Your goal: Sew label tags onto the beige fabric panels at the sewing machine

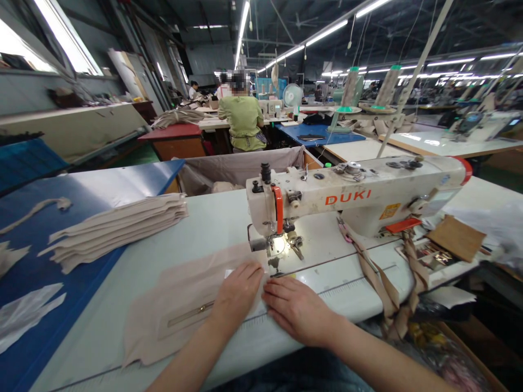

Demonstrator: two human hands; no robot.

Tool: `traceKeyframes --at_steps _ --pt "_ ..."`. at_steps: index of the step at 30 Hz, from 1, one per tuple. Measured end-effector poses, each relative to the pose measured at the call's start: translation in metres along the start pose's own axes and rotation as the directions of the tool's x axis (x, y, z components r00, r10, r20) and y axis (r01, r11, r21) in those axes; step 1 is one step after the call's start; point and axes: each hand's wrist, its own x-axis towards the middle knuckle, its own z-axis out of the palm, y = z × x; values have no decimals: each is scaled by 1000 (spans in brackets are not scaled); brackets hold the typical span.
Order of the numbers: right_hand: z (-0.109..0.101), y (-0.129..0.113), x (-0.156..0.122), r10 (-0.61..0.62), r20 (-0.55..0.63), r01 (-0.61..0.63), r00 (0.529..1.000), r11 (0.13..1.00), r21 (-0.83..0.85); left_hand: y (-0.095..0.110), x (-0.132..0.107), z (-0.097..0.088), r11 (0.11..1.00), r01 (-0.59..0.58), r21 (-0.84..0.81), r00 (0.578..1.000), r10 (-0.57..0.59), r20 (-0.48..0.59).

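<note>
A beige fabric piece (pixel 180 305) with a zipper (pixel 192 314) lies flat on the pale sewing table (pixel 122 283), its right end under the presser foot (pixel 273 251) of a white DUKI sewing machine (pixel 359 196). My left hand (pixel 239 291) rests flat on the fabric just in front of the needle, fingers stretched forward. My right hand (pixel 296 307) lies beside it, fingers extended and pressing the fabric's right edge against the table. Neither hand grips anything.
A stack of cut beige fabric pieces (pixel 118 228) sits at the left, partly on a blue board (pixel 41 272). Beige strips (pixel 376 272) hang over the table's front edge. A brown card (pixel 457 237) lies at the right. A person in a green top (pixel 244 122) sits ahead, back turned.
</note>
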Motion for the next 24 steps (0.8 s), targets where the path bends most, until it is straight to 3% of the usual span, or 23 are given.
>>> traceKeyframes --at_steps 17,24 --pt "0 1 0 16 19 -16 1000 1000 24 0 0 2 999 27 -20 1000 -26 13" --pt "2 1 0 13 9 -13 1000 1000 23 1 0 0 999 4 51 1000 -3 -31"
